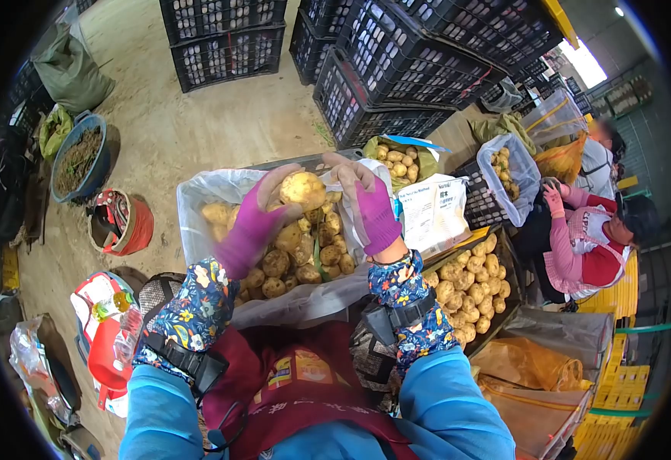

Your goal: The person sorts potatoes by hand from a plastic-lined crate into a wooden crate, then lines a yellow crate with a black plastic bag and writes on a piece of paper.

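Observation:
My left hand, in a purple glove with dirty fingertips, is closed on a large round potato. It holds the potato above a crate lined with clear plastic. Several loose potatoes and a thin green leaf lie in that crate. My right hand, gloved alike, hovers over the crate's right side. Its fingers are apart and bent toward the potato, with nothing seen in them.
Sorted potatoes fill a crate at my right, beside a white printed box. Stacked black crates stand ahead. A co-worker sits at far right. A blue tub and a red bucket stand left.

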A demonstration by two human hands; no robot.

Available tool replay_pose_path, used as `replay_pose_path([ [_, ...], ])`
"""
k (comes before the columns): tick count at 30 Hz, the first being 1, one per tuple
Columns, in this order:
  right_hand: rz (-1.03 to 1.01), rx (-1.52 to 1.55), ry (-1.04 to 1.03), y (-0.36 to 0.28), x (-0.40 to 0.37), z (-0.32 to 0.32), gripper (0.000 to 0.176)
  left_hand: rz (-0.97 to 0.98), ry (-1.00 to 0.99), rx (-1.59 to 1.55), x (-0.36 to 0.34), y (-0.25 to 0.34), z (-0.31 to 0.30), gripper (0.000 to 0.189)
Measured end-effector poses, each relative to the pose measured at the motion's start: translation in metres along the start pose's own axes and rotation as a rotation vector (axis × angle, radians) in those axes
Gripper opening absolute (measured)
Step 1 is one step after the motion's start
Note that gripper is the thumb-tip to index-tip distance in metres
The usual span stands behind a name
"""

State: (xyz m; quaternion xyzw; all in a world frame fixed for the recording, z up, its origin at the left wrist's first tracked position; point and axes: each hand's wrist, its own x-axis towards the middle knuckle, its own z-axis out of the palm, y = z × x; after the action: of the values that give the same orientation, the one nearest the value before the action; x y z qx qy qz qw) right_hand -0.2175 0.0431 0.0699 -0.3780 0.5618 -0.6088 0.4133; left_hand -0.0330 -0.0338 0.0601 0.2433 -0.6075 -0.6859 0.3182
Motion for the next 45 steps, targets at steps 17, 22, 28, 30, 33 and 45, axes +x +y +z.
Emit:
replay_pose_path([
  [17,-0.418,-0.466,-0.03,0.023,0.012,0.01,0.036,0.336,0.077,0.693,-0.005,-0.011,0.0,0.061],
  [22,-0.459,-0.321,-0.08,0.062,0.014,0.02,0.077,0.192,0.099,0.625,-0.003,-0.011,-0.002,0.051],
  [28,-0.328,-0.543,-0.322,0.02,0.002,0.027,0.077,0.113,0.068,0.731,0.006,-0.054,-0.054,0.031],
  [30,-0.325,-0.514,-0.248,0.026,0.004,0.032,0.07,0.235,0.057,0.946,0.007,-0.069,-0.07,0.039],
  [33,-0.304,-0.269,-0.156,0.01,-0.002,0.016,0.062,-0.145,0.125,0.102,0.025,-0.098,-0.1,0.043],
  [45,-0.218,-0.914,0.599,0.097,-0.359,-0.25,0.038,-0.653,0.148,-0.833,0.002,-0.066,-0.056,0.044],
])
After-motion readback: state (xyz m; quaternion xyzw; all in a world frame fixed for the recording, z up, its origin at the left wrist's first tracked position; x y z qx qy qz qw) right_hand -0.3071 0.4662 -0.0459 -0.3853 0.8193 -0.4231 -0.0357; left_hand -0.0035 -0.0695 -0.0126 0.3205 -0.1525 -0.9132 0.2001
